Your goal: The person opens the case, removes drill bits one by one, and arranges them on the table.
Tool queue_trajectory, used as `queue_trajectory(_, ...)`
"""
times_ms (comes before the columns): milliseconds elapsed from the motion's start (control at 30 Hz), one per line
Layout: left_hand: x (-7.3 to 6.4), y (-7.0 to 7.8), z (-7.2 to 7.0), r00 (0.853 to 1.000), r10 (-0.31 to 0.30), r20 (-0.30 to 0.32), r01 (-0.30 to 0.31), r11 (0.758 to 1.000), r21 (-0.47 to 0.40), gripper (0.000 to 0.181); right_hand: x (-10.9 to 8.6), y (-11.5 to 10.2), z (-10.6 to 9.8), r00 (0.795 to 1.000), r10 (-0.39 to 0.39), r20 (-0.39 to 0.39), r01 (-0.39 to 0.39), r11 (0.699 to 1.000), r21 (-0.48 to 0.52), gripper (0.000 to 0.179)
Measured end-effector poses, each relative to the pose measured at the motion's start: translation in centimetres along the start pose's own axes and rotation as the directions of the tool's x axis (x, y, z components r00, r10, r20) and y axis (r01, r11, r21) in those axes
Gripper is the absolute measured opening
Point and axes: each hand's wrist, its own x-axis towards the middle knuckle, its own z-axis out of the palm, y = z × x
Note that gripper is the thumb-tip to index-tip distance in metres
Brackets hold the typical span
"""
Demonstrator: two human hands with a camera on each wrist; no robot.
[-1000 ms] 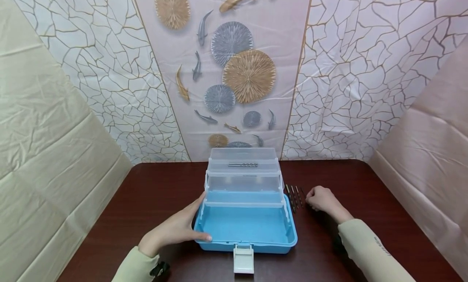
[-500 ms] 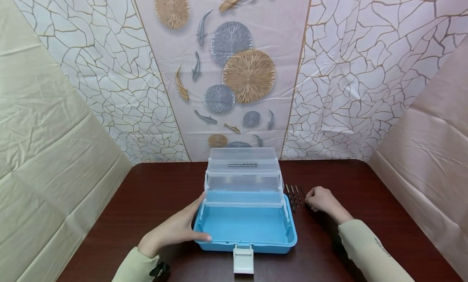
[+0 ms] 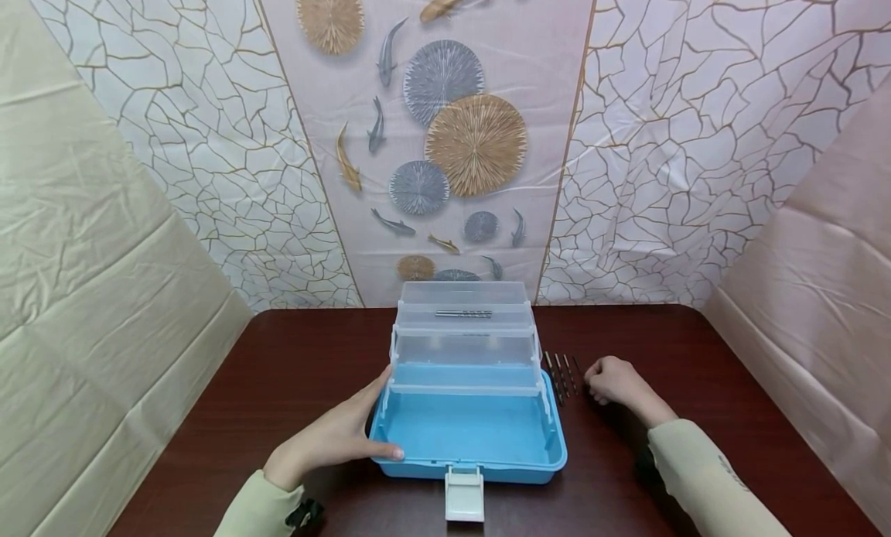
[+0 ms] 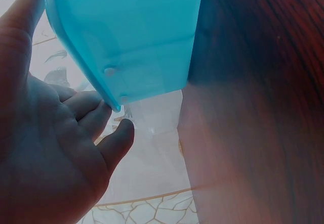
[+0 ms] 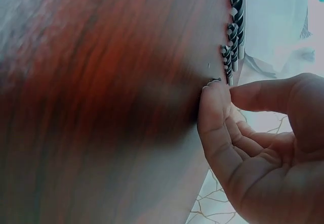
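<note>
A blue toolbox (image 3: 473,429) with clear tiered trays stands on the table, lid raised. My left hand (image 3: 334,440) rests along its left side, thumb over the front rim, the other fingers stretched toward the back. In the left wrist view, fingertips of this left hand (image 4: 55,128) lie at the blue rim. To the right of the box, my right hand (image 3: 616,381) is low at the table with curled fingers. The right wrist view shows thumb and index finger together, pinching a small dark drill bit (image 5: 215,80), mostly hidden by the fingers.
Beside the hand lies a row of drill bits (image 3: 554,378), graded by size. More metal drill bits (image 3: 463,314) lie in an upper clear tray. A white latch (image 3: 464,494) hangs down at the box front. Patterned cloth (image 3: 445,135) hangs behind the dark table (image 3: 299,367).
Hardly anything differs. The right hand has shifted very slightly at the same spot by the drill bits; the left hand and the toolbox stay put.
</note>
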Motion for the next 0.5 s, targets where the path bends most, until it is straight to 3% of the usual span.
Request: queue_trajectory(500, 0.0, 0.0, 0.0, 1.0, -0.008, -0.002, 0.008, 1.0, -0.008, 0.124, 0.3, -0.3, -2.6, 0.999, -0.044, -0.002, 0.043, 0.996, -0.075, 0.031)
